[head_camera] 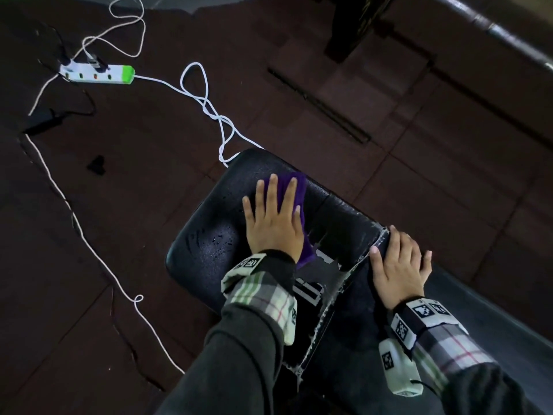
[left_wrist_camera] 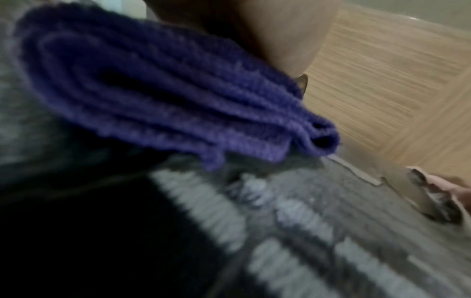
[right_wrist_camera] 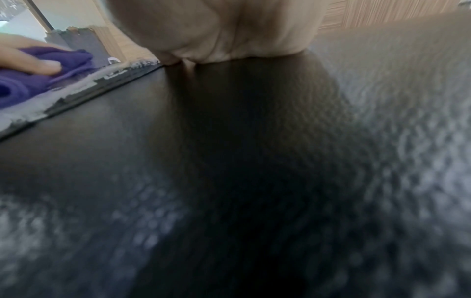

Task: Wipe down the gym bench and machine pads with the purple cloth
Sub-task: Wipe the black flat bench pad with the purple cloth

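The folded purple cloth (head_camera: 294,187) lies on the black seat pad (head_camera: 209,235) of the gym bench, near its far end. My left hand (head_camera: 273,223) presses flat on the cloth with straight, spread fingers. The left wrist view shows the cloth (left_wrist_camera: 165,96) in folds under my palm. My right hand (head_camera: 398,271) rests flat on the near corner of the adjoining black back pad (head_camera: 353,339), holding nothing. From the right wrist view, my palm (right_wrist_camera: 229,30) sits on the textured pad (right_wrist_camera: 229,161), with the cloth (right_wrist_camera: 30,84) at the far left.
Torn, peeling upholstery (head_camera: 329,265) lines the gap between the two pads. On the dark floor tiles lie a white power strip (head_camera: 97,74), looping white cable (head_camera: 209,106) and a black adapter (head_camera: 42,121). A dark machine frame (head_camera: 353,28) stands at the back right.
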The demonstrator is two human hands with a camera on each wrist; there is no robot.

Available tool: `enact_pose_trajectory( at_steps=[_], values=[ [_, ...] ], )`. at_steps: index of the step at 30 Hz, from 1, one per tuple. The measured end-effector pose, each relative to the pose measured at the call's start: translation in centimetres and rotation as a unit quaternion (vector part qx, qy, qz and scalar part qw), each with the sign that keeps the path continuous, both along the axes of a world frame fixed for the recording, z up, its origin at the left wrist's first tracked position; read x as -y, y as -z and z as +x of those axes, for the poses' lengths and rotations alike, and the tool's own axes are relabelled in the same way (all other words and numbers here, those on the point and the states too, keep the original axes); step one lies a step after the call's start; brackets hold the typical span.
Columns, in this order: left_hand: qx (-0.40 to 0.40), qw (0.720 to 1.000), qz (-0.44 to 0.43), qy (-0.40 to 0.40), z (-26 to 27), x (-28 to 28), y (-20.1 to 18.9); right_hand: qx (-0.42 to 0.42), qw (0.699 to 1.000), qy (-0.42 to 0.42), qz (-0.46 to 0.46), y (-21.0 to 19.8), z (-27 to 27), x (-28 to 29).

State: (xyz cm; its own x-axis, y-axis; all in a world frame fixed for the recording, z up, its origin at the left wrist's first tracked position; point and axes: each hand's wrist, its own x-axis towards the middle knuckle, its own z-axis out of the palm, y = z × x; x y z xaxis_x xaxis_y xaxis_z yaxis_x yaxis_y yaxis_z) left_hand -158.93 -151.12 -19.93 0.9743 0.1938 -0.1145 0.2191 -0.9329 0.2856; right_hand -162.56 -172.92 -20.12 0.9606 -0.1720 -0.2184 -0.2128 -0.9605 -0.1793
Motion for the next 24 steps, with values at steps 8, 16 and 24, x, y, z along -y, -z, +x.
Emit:
enact_pose_trajectory(
  at_steps=[8,16,24],
  values=[
    [0.000,0.996,-0.024,-0.081,-8.7,-0.1,0.1,-0.018,1.000,0.002,0.002,-0.1,0.1,0.0],
    [-0.014,1.000,-0.011,0.023,-5.7,1.4,-0.3,-0.016,1.000,0.004,0.001,0.0,0.1,0.2],
    [-0.020,0.994,-0.026,-0.101,-4.1,-2.9,-0.2,-0.027,1.000,0.009,0.005,-0.1,0.2,0.1]
  ],
)
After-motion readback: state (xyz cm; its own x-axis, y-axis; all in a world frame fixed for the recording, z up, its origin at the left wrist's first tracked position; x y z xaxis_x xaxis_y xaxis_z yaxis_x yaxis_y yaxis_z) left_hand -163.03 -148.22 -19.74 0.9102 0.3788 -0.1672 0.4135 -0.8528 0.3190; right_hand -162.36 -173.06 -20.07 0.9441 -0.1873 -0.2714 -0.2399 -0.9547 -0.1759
